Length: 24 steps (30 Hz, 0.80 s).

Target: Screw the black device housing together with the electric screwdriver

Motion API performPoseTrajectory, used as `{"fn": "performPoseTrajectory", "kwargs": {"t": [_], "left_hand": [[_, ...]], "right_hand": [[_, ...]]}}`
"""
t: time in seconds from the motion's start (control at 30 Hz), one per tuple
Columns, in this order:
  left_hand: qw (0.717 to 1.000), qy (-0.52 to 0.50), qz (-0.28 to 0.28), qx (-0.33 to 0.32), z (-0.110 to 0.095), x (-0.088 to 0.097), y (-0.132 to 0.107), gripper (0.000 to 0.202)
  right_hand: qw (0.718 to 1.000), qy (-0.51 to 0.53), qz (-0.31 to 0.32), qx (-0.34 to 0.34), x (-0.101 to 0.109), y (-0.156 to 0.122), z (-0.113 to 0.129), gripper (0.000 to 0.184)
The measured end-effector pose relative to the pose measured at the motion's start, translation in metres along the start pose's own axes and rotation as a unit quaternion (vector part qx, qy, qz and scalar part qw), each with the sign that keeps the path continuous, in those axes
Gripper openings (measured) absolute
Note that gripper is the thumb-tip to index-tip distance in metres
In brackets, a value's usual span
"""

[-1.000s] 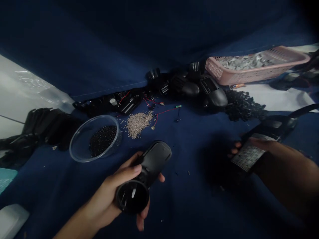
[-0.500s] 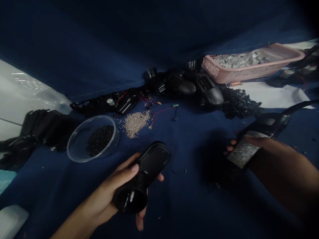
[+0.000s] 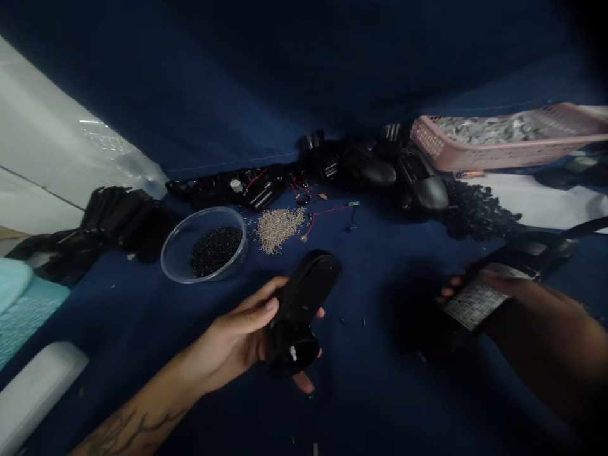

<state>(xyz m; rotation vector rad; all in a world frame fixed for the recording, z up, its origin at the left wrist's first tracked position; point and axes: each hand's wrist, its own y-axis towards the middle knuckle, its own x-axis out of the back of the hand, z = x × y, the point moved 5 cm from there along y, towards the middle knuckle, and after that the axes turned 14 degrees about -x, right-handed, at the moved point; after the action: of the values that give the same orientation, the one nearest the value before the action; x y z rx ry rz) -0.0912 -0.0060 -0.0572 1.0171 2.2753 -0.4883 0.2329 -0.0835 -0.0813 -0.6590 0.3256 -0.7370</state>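
Note:
My left hand [image 3: 237, 339] is wrapped round a black plastic housing [image 3: 301, 304], a long shell with a round open end turned toward me. It hovers just above the dark blue cloth [image 3: 361, 392]. My right hand [image 3: 503, 304] grips a power screwdriver [image 3: 517, 256] with a squared label; its black cord runs off to the right. The right hand's fingertips show at the tool's left side. A clear bowl [image 3: 183, 253] of tiny black screws and a loose heap of silver screws [image 3: 279, 227] lie beyond the left hand.
Black housings and wired parts [image 3: 370, 168] line the back of the cloth. A pink basket [image 3: 498, 152] of grey pieces stands at the back right, with a pile of small black parts [image 3: 475, 212] below it. Black parts [image 3: 118, 218] and a white object [image 3: 38, 386] lie left.
My left hand has turned the black housing, so its round end tilts more downward and sits higher in view. The view has shifted right. My right hand keeps its hold on the screwdriver.

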Motion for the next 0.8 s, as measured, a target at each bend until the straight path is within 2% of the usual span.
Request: {"fn": "performPoseTrajectory", "kwargs": {"t": [0.17, 0.4, 0.47, 0.57, 0.7, 0.8], "left_hand": [[1.000, -0.007, 0.016, 0.002, 0.000, -0.001, -0.003, 0.042], [0.994, 0.101, -0.005, -0.047, -0.005, 0.000, -0.007, 0.053], [0.983, 0.170, -0.020, -0.062, -0.010, 0.000, -0.007, 0.065], [0.951, 0.299, -0.021, -0.078, -0.019, -0.003, -0.008, 0.080], [0.920, 0.374, 0.023, -0.117, -0.022, -0.010, -0.008, 0.067], [0.909, 0.394, 0.029, -0.135, -0.019, -0.009, -0.009, 0.064]], "right_hand": [[0.999, -0.038, 0.010, 0.002, 0.001, 0.001, -0.003, 0.055], [0.998, -0.060, 0.022, -0.005, -0.003, -0.008, -0.004, 0.050], [0.998, -0.051, 0.033, -0.008, -0.006, -0.010, -0.004, 0.051], [0.999, -0.033, 0.027, 0.005, -0.008, -0.012, -0.004, 0.049], [1.000, -0.011, 0.007, 0.028, -0.008, -0.009, -0.004, 0.056], [1.000, -0.016, 0.018, 0.017, -0.009, -0.010, -0.005, 0.060]]}}
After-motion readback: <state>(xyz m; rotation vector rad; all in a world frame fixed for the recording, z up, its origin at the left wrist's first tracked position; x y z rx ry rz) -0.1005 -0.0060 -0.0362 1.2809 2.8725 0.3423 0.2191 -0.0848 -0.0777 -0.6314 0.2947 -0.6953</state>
